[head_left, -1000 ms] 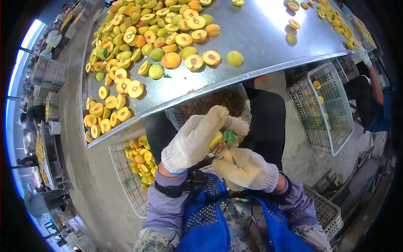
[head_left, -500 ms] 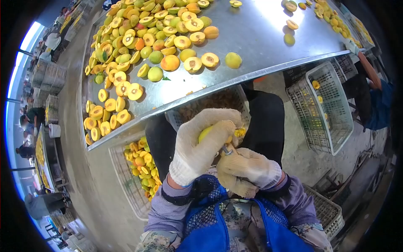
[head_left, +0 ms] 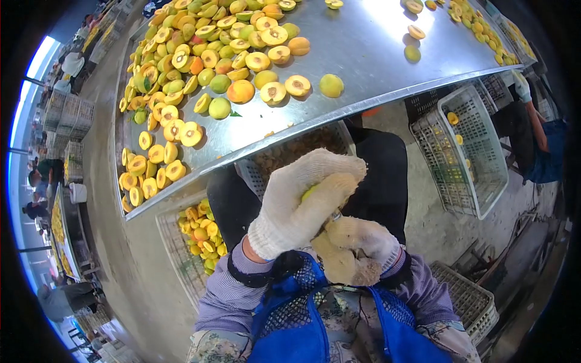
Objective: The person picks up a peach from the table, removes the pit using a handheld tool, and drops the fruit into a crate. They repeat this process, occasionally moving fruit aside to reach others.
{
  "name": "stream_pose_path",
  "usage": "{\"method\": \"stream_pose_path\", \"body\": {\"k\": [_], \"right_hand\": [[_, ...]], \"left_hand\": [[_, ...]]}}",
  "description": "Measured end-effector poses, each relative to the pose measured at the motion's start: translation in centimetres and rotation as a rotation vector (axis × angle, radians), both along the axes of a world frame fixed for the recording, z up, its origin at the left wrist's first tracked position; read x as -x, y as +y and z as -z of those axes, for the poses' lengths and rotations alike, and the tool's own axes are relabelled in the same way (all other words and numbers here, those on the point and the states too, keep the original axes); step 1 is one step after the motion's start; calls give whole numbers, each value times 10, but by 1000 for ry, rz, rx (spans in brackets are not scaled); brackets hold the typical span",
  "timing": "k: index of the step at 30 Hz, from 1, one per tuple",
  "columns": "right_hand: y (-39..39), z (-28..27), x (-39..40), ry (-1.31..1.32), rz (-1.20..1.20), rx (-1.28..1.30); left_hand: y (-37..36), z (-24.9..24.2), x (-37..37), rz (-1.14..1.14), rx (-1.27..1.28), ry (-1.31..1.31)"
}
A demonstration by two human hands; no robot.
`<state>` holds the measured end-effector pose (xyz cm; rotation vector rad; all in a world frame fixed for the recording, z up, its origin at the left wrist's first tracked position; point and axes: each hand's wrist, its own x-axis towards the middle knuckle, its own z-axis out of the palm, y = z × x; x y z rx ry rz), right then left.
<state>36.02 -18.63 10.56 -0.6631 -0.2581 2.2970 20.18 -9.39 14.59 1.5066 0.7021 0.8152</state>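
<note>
My left hand [head_left: 305,202], in a white knit glove, is wrapped round a yellow-green peach half [head_left: 310,192]; only a sliver of the fruit shows between thumb and fingers. Just below it my right hand [head_left: 357,245], gloved too and stained at the fingertips, is closed on a small metal hand tool. A short bit of the tool's shank [head_left: 336,215] shows close under the left hand, while its working end is hidden. Both hands are over my lap, above a crate [head_left: 246,174] of brownish scraps between my knees.
Many halved peaches [head_left: 257,62] lie on the raised-edge metal table [head_left: 266,130] ahead. Left of my leg stands a crate [head_left: 175,254] with peach pieces. On the right are a tall pale crate [head_left: 484,163], another low crate [head_left: 472,296] and a co-worker's gloved hand [head_left: 521,86].
My left hand has turned over the peach half, covering more of it, and its fingers reach further right. My right hand has rolled slightly, hiding more of the tool. The co-worker's hand has dropped from the table edge.
</note>
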Motion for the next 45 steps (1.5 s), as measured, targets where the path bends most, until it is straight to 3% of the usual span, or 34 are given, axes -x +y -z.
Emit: {"method": "stream_pose_path", "body": {"k": [2,5,8,12,14,16,20,22,23,25,26,27,29,30,31,32,33,34,36,37,39,41,43,45], "right_hand": [[1,2,0,223,-30,95],[2,-10,3,57,-34,206],[1,-4,6,281,-63,80],[3,-6,7,262,-52,68],[4,-6,8,375,-106,39],[2,-5,8,283,-101,61],[5,1,14,127,-140,121],[11,3,15,260,-208,23],[15,4,16,388,-264,-77],[15,6,21,272,-178,-127],[15,7,22,150,-88,-174],[16,9,20,153,-89,-175],[19,14,13,137,34,-131],[22,18,9,142,38,-138],[23,24,5,88,34,-74],[24,28,4,34,24,-7],[23,8,4,-615,-21,-570],[31,10,7,-613,-16,-572],[47,15,13,-173,-270,25],[50,14,15,-156,-304,-4],[50,15,18,-243,-257,-47],[49,18,16,-341,-197,-100],[48,23,12,-299,-170,-140],[50,23,8,-258,-145,-178]], "left_hand": [[0,7,-1,34,95,-96],[-9,15,-4,16,214,-291],[-14,20,-7,-17,261,-405],[-18,20,-11,-60,291,-473],[-24,18,-14,-68,347,-517],[-30,17,-17,-192,678,-614],[-26,37,-9,-181,755,-698],[-21,44,1,-37,1087,-992],[-24,41,5,-47,1078,-991],[-32,32,10,-365,746,-506],[-28,35,22,-539,665,-391],[-24,52,51,-481,620,-552],[-24,53,95,-881,403,-233],[-19,78,137,-1006,132,181],[-22,76,152,-960,-109,642],[-18,78,155,-957,-111,647],[-12,82,156,-889,-219,699],[-2,76,150,-815,-326,748],[26,76,120,-695,-331,747],[47,85,106,-634,-420,677],[92,80,67,-535,-237,665],[144,112,43,-635,-417,820],[192,151,30,-485,-252,1073],[197,159,11,-472,-250,1057]]}}
